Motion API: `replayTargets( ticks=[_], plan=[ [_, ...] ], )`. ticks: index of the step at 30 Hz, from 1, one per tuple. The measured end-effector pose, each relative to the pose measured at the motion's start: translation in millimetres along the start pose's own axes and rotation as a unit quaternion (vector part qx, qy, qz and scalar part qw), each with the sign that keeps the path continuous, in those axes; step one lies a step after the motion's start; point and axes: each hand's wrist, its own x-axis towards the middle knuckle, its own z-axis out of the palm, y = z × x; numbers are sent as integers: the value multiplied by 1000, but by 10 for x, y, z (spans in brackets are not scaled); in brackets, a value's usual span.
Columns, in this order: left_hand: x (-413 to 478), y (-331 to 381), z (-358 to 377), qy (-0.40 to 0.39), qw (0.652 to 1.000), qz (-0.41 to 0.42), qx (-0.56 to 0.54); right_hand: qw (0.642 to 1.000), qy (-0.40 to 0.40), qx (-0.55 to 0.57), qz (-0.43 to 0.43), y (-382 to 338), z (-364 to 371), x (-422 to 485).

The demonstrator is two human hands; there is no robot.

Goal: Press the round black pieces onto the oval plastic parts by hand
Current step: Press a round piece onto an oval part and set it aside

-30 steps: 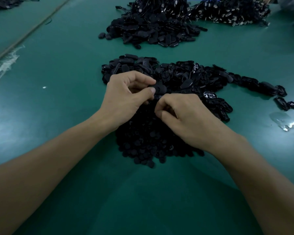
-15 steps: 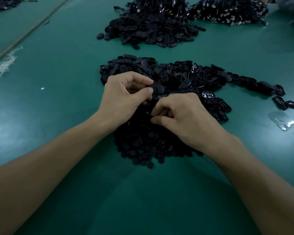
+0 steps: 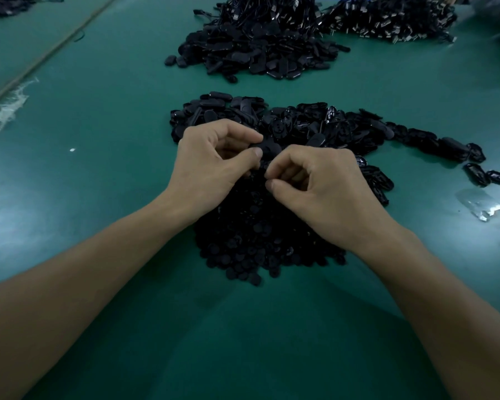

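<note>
Head view, both forearms in from the near edge. The left hand pinches one oval part between thumb and forefinger, just above the near heap. The part's long axis runs roughly left to right, and its free end points toward the right hand.

Right hand: fingers curled, thumb and forefinger tips drawn together just below that free end. I cannot tell whether a round piece sits in the pinch; it is dark on dark against the heap beneath.

The heap of round pieces lies directly under both hands, on the person's side. The pile of loose ovals sits just beyond the hands and trails off right across the green table. A larger heap lies well beyond.

Judgement: seating step. The right fingertips are nearer the person than the oval and almost touching it. The coming move looks like a short push away and up into the oval's face, with the left hand bracing. Risk: the piece going in tilted, as the seat is hidden from where I stand.
</note>
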Motion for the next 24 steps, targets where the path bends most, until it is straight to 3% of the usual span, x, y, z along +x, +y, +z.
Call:
replayTargets(
  ticks=[16,24],
  plan=[
    [-15,-8,8,-4,1000,0,0,988,65,131,44,90,-105,48],
    [-26,114,24,2,999,23,-47,912,34,384,141,46,-182,60]
  ],
)
